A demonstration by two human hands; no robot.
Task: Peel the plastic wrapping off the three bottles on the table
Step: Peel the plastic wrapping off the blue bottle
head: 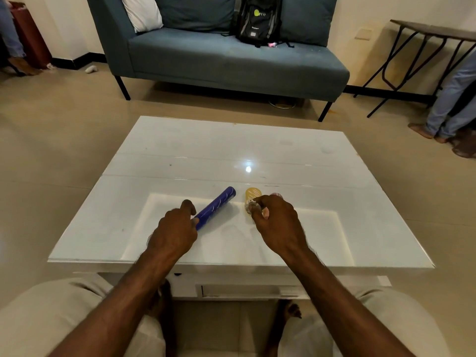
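A long blue bottle [215, 206] lies on the white table [180, 155], pointing away to the right. My left hand [175, 231] grips its near end with thumb and fingers. A short yellow bottle [253, 194] lies just right of it. My right hand [277, 222] pinches the yellow bottle's near end, where crumpled whitish wrapping [250, 203] shows at my fingertips. A pinkish bottle [276, 194] peeks out behind my right hand, mostly hidden.
A blue sofa [231, 60] with a black backpack [258, 20] stands beyond the table. A folding table [425, 32] and a person's legs [453, 99] are at the right. My knees sit under the table's near edge.
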